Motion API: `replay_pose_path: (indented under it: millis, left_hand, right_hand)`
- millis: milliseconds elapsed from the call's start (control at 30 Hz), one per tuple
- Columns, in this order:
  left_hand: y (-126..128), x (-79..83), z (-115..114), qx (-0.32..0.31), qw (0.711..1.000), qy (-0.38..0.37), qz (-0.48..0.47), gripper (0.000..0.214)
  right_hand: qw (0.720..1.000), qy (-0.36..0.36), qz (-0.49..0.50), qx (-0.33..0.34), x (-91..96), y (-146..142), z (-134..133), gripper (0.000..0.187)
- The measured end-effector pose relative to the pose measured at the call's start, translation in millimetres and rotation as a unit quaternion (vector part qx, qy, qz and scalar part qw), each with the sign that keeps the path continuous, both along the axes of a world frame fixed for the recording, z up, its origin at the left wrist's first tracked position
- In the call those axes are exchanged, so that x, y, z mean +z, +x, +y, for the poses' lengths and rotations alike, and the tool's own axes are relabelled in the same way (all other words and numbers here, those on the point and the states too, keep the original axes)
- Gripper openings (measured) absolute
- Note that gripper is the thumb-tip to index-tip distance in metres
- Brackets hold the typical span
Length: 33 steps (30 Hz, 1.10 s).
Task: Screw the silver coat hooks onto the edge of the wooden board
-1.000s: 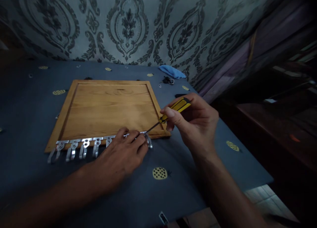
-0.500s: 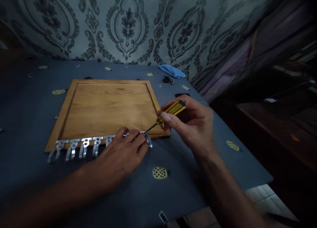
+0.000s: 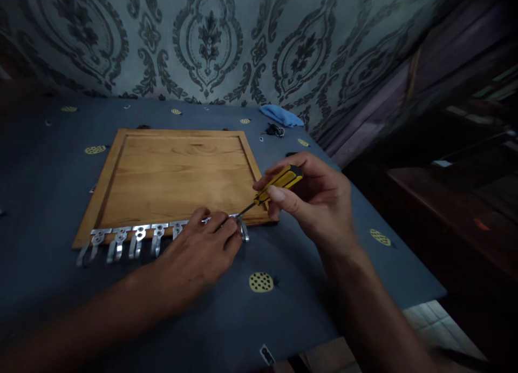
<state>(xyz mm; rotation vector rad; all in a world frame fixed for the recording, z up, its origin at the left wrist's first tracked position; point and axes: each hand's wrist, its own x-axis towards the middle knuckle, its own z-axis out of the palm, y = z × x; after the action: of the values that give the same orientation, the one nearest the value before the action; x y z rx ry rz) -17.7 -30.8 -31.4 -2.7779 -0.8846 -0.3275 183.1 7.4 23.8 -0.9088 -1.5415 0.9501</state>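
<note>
A wooden panel (image 3: 182, 178) with a raised frame lies flat on the covered table. Along its near edge runs a metal hook rail (image 3: 140, 234) with several hooks hanging over the side. My left hand (image 3: 210, 243) is closed over the right part of the rail, its fingers pressing it against the wood. In my right hand (image 3: 319, 205) is a yellow and black screwdriver (image 3: 277, 184), held between thumb and fingers. Its shaft slants down left, and the tip meets the rail near its right end, by my left fingertips. Any screw under the tip is too small to make out.
The blue tablecloth (image 3: 307, 308) has pineapple prints. At the back right lie a blue cloth (image 3: 282, 115) and a bunch of keys (image 3: 275, 130). A patterned wall covering (image 3: 208, 43) rises behind the table. Dark furniture (image 3: 453, 211) stands to the right.
My right fingers have shifted slightly on the screwdriver handle. The screwdriver tip stays at the same spot on the rail, and my left hand has not moved.
</note>
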Motion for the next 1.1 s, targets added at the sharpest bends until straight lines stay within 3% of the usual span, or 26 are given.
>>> replay_pose_path:
  millis: [133, 267, 367, 533, 1100]
  left_hand:
    - [-1.0, 0.3, -0.1, -0.003, 1.0, 0.009, -0.002, 0.028]
    - [-0.6, 1.9, 0.1, -0.001, 1.0, 0.004, -0.001, 0.026]
    - [-0.2, 2.8, -0.1, -0.007, 1.0, 0.01, -0.011, 0.029]
    - [-1.4, 2.0, -0.4, -0.009, 1.0, 0.014, -0.019, 0.027]
    - [-0.1, 2.3, -0.7, -0.005, 1.0, 0.007, -0.002, 0.029]
  right_hand:
    - [1.0, -0.005, -0.023, 0.009, 2.1, 2.6, -1.1, 0.024]
    - [0.999, 0.02, -0.028, -0.027, 1.9, -0.6, -1.0, 0.026]
    - [0.997, 0.046, 0.002, -0.06, -0.9, -3.0, 0.5, 0.034]
    - [0.989, 0.093, 0.053, -0.098, -5.0, -0.9, 3.3, 0.028]
    - [0.996, 0.029, -0.003, -0.081, -1.1, -7.0, -1.1, 0.033]
